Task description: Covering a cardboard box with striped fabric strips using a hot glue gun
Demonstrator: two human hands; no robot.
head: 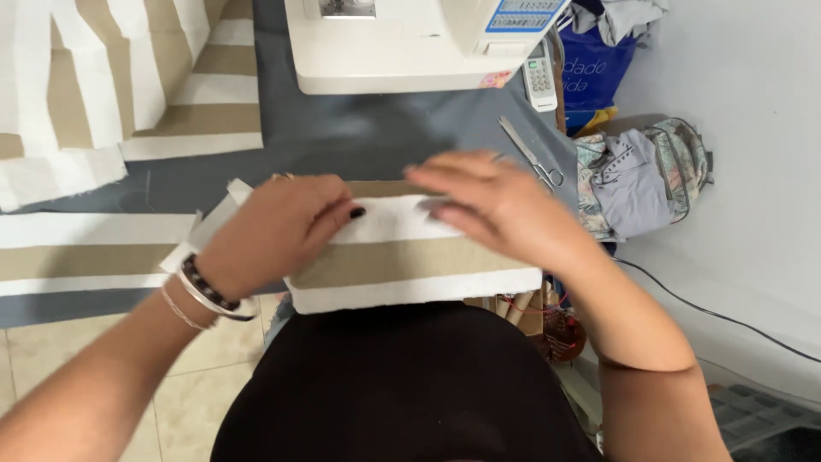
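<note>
Head cam: left hand [278, 227] & right hand [496, 201] press flat, ungripping, on striped fabric piece [410, 265] at table [342, 141] front edge; keep edges aligned.

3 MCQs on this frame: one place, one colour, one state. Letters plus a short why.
1. Where do the scissors lie?
A. right of the hands, below the sewing machine
B. on the floor
C. on the person's lap

2. What colours is the folded fabric piece?
A. red and black
B. white and beige stripes
C. plain green

3. What are the hands doing?
A. hanging off the table
B. holding the scissors
C. both pressing on the fabric piece

Key: A, they rest on the grey table cover; B, stripes show; C, left hand and right hand lie on it.
</note>
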